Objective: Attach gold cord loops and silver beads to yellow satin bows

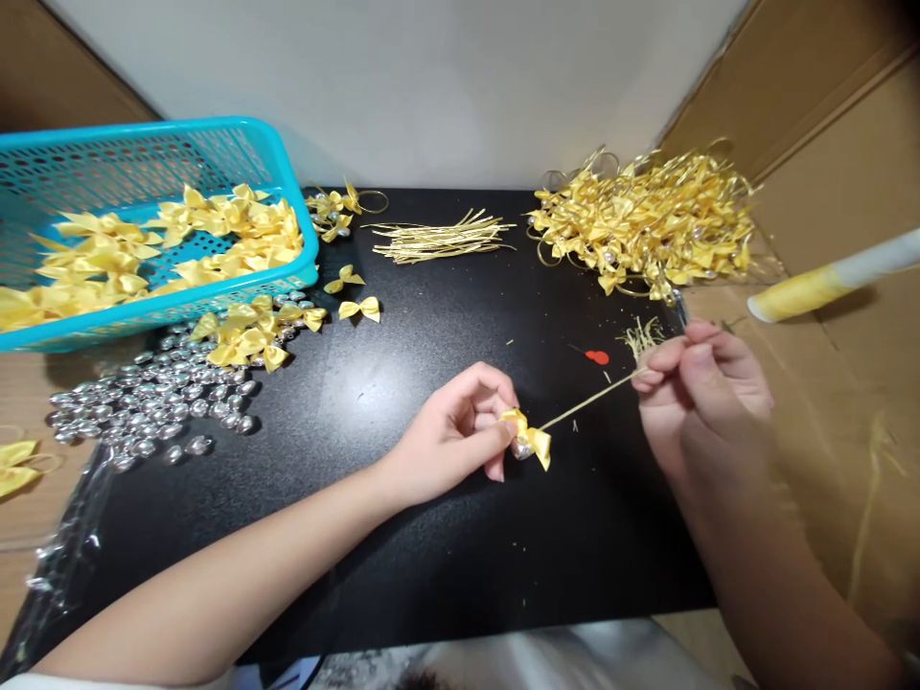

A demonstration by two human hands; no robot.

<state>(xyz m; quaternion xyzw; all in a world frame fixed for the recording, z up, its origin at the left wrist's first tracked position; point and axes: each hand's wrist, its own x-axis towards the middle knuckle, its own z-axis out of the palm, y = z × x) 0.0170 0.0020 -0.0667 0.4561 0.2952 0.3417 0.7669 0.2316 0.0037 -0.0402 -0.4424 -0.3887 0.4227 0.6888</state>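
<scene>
Gold cord slants right and far from the bow, which the left hand pinches, to the right hand, pinching its far end.

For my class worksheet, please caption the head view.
Left hand pinches a yellow ribbon bow with silver bead; right hand holds a gold cord.

A red item is noted on the table; a tube and cardboard are seen at right, a wall behind.
</scene>
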